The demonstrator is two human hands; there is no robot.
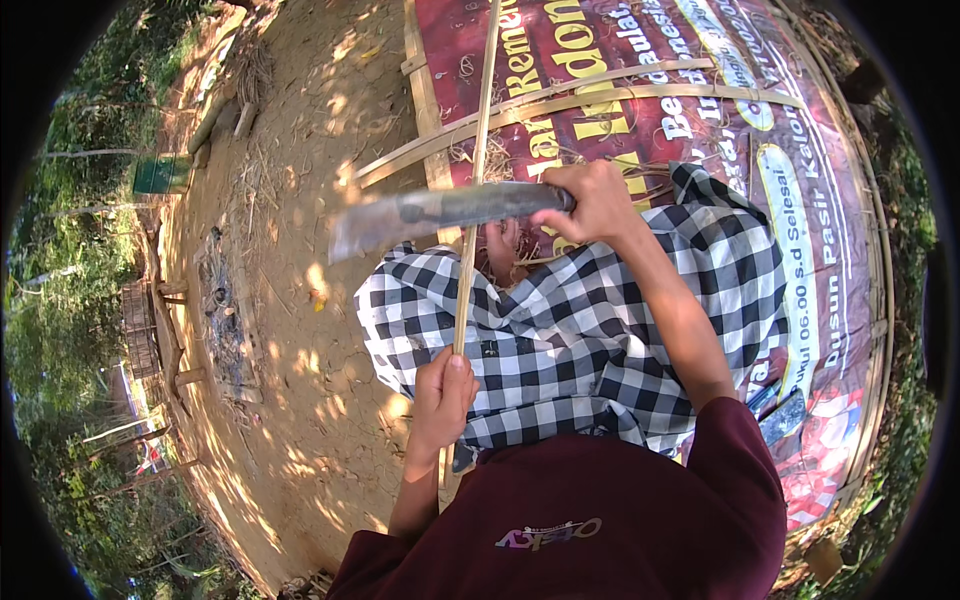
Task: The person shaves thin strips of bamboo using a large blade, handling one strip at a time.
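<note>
My left hand (445, 398) is closed round a long, narrow bamboo strip (467, 280) that runs away from my lap toward the far edge of the view. In my right hand (592, 200) is the dark handle of a machete (440, 213), gripped with the fingers wrapped round it. The wide blade points left and lies across the strip in view, well beyond my left hand; its tip is smeared by motion. Whether the edge touches the strip I cannot tell. A black-and-white checked cloth (560, 340) covers my legs, and part of a bare foot shows under the blade.
Two split bamboo strips (620, 92) lie on a printed maroon banner (650, 30) among curled shavings. A wooden beam (424, 95) borders the banner's left side. A dark bladed object (783, 415) lies at my right. Dry earth ground (290, 250) spreads left, with a green container (162, 174) farther off.
</note>
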